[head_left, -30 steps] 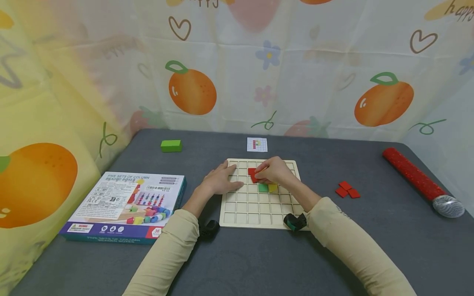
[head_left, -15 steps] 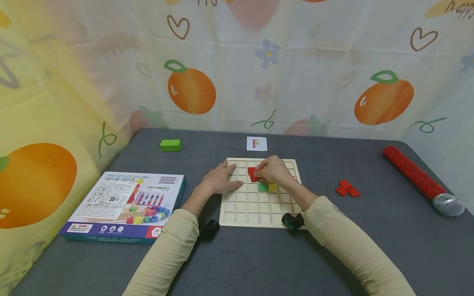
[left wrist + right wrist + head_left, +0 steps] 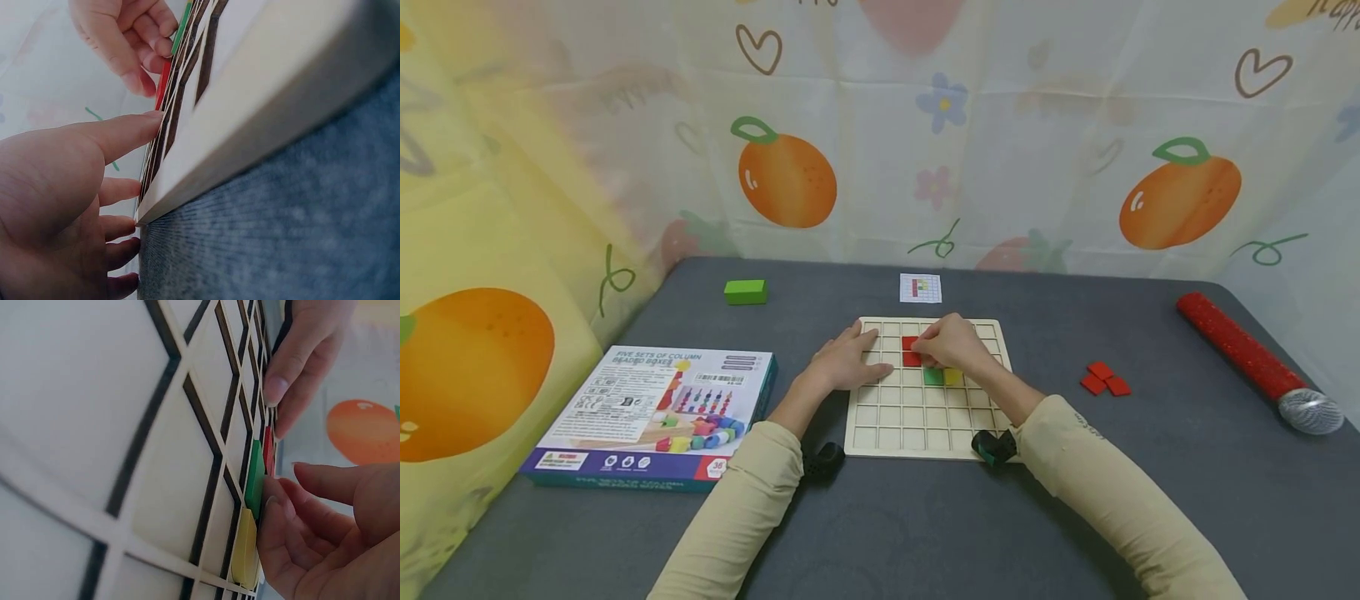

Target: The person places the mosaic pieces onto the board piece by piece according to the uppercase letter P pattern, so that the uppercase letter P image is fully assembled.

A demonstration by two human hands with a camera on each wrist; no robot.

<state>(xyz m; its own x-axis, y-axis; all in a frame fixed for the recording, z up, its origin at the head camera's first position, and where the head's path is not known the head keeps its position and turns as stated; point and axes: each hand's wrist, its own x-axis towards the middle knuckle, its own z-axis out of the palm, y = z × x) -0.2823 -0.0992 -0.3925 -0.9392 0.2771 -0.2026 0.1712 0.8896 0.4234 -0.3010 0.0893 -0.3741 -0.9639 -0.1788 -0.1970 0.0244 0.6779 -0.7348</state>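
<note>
My left hand [image 3: 844, 362] rests with spread fingers on the left side of a pale wooden grid board [image 3: 887, 419]. In the left wrist view, its thumb [image 3: 134, 131] touches the board's top beside a red tile [image 3: 163, 84]. Over the upper middle of the board is my right hand [image 3: 961, 343], its fingertips at two red tiles [image 3: 912, 359] lying in one column. In the right wrist view those fingers are bent, with the thumb apart and nothing seen pinched. A green tile [image 3: 933, 377] and a yellow tile [image 3: 952, 377] sit side by side beneath this hand, partly covered.
Three loose red tiles [image 3: 1105, 379] lie to the right, near a red microphone [image 3: 1240, 350]. A printed pattern card [image 3: 921, 288] is behind the board and a green block [image 3: 746, 292] stands at the back left. A boxed toy set [image 3: 655, 417] lies on the left.
The lower red tile, tilted at my right fingertips a second ago, now lies flat and square in its cell. My right hand has shifted slightly; the left hand stays put.
</note>
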